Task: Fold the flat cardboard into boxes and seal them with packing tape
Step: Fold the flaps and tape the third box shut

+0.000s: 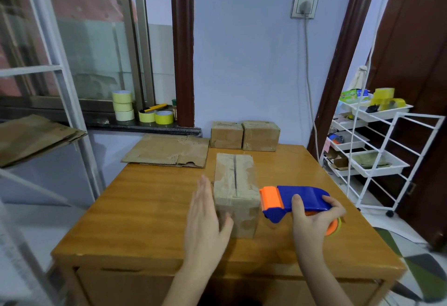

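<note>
A folded cardboard box stands in the middle of the wooden table, with clear tape along its top seam. My left hand is flat with straight fingers against the box's left side. My right hand grips a blue and orange tape dispenser just right of the box, its orange end close to the box's right edge. Two sealed boxes sit side by side at the table's far edge. A flat cardboard sheet lies at the far left of the table.
Several yellow tape rolls and a yellow utility knife sit on the windowsill. More flat cardboard rests on a metal shelf at left. A white wire cart with tape rolls stands at right. A cable hangs from the wall socket.
</note>
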Demonstrator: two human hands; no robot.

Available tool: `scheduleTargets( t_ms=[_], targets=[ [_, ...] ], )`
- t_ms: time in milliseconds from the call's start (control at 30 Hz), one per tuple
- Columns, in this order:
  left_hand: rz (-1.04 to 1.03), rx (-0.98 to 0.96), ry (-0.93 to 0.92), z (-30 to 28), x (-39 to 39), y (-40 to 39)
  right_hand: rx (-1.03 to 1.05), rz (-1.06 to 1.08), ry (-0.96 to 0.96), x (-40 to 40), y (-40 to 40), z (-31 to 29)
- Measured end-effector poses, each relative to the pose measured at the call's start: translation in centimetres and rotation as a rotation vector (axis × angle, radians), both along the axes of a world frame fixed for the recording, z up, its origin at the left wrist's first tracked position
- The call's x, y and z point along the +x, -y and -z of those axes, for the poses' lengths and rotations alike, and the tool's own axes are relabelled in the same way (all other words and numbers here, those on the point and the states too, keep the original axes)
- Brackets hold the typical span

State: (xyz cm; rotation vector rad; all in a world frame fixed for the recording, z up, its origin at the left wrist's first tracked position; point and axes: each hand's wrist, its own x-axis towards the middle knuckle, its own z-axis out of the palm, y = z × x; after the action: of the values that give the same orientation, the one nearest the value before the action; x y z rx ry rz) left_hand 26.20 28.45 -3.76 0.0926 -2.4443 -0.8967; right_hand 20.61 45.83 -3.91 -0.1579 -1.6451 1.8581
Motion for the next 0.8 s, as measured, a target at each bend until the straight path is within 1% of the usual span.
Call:
scheduleTargets(
  t_ms=[33,67,100,167,333,400,433,500,600,700,800],
  targets=[
    [0.024,-0.169,-0.050,-0.5,0.0,0.2,0.008,0.002,-0.005,0.0,0.1,0.0],
    [0.053,-0.338,-0.059,-0.8,0.0,0.2,0.014,0.002,-0.007,-0.1,0.2,0.0],
    [0.060,-0.469,-0.026,-1.0,-0.1,0.3,0.015,0.001,-0.006,0.0,0.2,0.1],
    [0.041,-0.597,-0.055,-0.8,-0.7,0.7,0.013,-0.003,-0.009,-0.1,0.3,0.2],
    [0.026,-0.711,-0.068,-1.7,-1.2,0.8,-0.012,-0.027,0.005,0.1,0.4,0.0],
    [0.036,-0.720,-0.016,-3.3,-0.7,0.3,-0.015,-0.028,0.000,0.1,0.3,-0.1],
    [0.057,-0.737,0.028,-3.9,-0.7,0.0,-0.014,-0.031,0.004,0.1,0.3,-0.2],
    [0.092,-0.744,-0.039,-4.1,-1.1,-0.3,-0.014,-0.040,0.015,0.2,0.2,-0.2],
    [0.195,-0.777,-0.025,-3.5,-1.5,-1.0,-0.005,-0.053,0.029,0.1,0.1,-0.3],
    [0.195,-0.762,-0.083,-2.5,-2.2,-0.9,-0.002,-0.054,0.038,0.0,0.1,-0.2],
    [0.196,-0.727,-0.054,-2.3,-2.5,-1.1,-0.002,-0.054,0.053,0.0,0.0,-0.1]
  ],
)
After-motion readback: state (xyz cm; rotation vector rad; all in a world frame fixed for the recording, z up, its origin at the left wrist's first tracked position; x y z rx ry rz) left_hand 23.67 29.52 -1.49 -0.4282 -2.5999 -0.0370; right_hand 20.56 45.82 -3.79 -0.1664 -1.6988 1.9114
